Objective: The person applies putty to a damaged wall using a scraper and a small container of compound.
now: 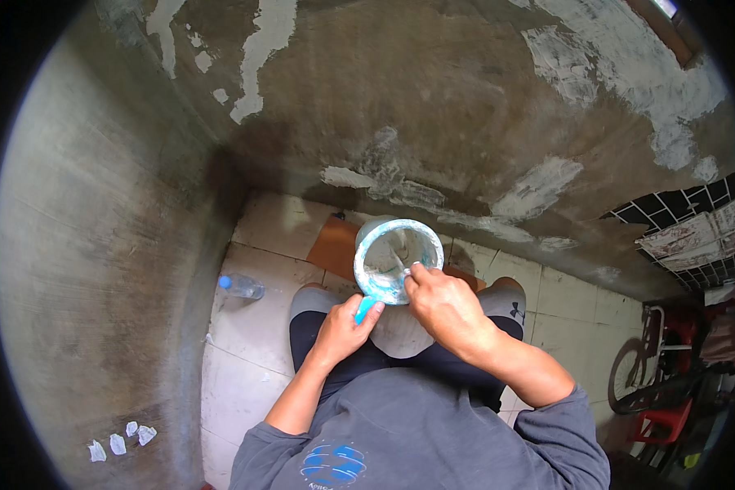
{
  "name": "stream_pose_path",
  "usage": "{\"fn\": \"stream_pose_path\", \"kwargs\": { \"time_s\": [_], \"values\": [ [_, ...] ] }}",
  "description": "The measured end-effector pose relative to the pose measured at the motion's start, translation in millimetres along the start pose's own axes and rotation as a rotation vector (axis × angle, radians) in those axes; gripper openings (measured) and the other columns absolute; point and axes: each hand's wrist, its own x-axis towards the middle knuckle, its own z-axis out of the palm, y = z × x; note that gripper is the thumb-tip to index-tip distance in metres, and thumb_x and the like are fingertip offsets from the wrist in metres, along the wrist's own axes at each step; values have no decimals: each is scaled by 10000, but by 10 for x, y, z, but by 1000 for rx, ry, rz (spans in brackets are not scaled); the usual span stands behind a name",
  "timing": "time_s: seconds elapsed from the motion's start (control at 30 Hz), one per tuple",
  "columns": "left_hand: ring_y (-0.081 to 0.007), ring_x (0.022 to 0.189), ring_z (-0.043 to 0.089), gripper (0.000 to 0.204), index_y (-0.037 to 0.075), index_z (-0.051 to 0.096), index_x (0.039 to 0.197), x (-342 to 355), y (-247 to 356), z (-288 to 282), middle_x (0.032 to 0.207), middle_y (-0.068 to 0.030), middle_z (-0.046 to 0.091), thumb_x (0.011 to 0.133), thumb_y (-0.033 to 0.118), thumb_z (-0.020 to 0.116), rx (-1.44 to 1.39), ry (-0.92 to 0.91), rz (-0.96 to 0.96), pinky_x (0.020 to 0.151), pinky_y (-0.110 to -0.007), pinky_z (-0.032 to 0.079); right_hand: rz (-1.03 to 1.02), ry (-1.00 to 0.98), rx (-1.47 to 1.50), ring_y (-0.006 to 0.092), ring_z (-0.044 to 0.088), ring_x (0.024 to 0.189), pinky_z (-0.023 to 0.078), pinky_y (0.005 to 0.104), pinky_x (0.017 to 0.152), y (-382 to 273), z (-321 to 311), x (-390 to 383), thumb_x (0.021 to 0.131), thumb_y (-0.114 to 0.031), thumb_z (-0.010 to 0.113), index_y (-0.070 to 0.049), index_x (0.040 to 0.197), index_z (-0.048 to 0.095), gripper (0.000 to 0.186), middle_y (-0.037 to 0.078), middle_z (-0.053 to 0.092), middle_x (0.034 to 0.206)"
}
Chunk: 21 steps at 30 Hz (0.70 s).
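Observation:
My left hand (341, 331) is closed round the blue handle (365, 309) of a round white-and-blue container (361, 249), whose rim and inside are smeared with pale material. My right hand (443, 307) grips a thin pale tool (398, 260), probably metal or plastic, that dips into the container at its near right side. The container is between my knees, its open top facing up; how full it is, I cannot tell.
An orange-brown board (327, 245) lies on the tiled floor (245, 343) behind the container. A plastic bottle (245, 287) lies left. Patched walls (433, 122) rise ahead and left. A bicycle (633, 371) and red stool (661, 420) stand at the right.

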Motion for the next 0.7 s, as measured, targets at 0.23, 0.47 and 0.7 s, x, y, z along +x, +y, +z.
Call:
{"fn": "stream_pose_path", "kwargs": {
  "time_s": [0.23,0.47,0.7],
  "values": [
    [-456,658,620,419,-5,551,828,-37,-64,13,685,-243,620,964,371,678,-2,-15,18,577,-463,475,72,39,363,347,689,786,589,429,683,60,40,32,775,-66,686,36,883,626,161,175,602,921],
    [-427,610,593,432,-5,556,835,-20,-49,-12,663,-230,607,970,390,667,-20,-46,-19,574,-449,468,231,119,589,392,669,813,567,465,731,142,-2,55,780,-98,717,19,1026,680,275,179,622,975],
    [-349,586,563,435,-4,565,847,1,-86,-1,669,-206,598,982,400,654,-84,1,-76,587,-418,464,382,263,799,249,634,722,516,341,677,287,-2,-137,810,-76,709,11,1072,708,276,135,615,870]
  ]
}}
